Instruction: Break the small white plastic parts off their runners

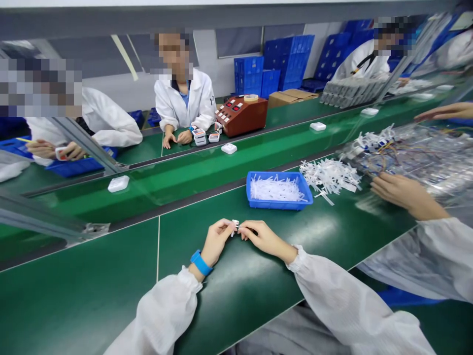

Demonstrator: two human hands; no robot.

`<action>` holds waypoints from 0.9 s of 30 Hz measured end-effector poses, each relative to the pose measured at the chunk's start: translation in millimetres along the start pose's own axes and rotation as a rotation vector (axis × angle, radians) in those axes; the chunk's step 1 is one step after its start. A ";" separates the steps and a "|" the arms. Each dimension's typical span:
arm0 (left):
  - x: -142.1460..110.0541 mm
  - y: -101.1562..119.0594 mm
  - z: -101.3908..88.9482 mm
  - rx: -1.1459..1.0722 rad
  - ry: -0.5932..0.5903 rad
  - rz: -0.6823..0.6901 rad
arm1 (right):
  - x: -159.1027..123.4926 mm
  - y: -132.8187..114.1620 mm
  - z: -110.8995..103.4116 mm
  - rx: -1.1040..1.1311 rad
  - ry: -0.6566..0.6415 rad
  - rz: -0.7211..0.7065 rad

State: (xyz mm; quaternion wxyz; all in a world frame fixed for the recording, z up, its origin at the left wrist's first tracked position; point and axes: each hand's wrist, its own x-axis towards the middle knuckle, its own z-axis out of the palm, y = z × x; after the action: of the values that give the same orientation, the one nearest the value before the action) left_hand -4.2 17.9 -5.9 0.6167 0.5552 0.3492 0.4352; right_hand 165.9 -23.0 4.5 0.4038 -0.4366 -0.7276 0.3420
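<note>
Left hand (216, 241) pinches small white part (235, 225) over green counter (92, 286); right hand (260, 237) at its 3 o'clock side, can't tell if gripping. Blue tray (273, 204) of white strips (275, 190) at 1 o'clock. Apparently two-handed fingertip handling; next move likely needs steady pinch.

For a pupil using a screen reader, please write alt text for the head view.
A left hand with a blue wristband pinches a small white piece, the right hand at its edge, over a green table. Beyond are a blue tray of white strips, a loose white pile, and co-workers in white coats.
</note>
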 end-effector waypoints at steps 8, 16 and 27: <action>-1.9 7.8 3.4 0.093 0.004 0.015 | 0.7 -2.7 -2.0 -0.038 -0.023 -0.026; -1.4 10.5 2.5 0.184 -0.001 0.042 | 0.2 -1.8 -2.2 -0.064 -0.008 -0.030; -1.2 11.0 3.9 0.209 -0.018 0.045 | 0.2 -1.8 -1.9 -0.084 0.001 -0.040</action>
State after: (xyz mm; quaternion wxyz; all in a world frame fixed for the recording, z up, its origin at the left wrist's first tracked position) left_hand -2.7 15.3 5.4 0.5488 0.6281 0.3745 0.4051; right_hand 166.9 -23.2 6.9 0.3924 -0.4389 -0.7496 0.3026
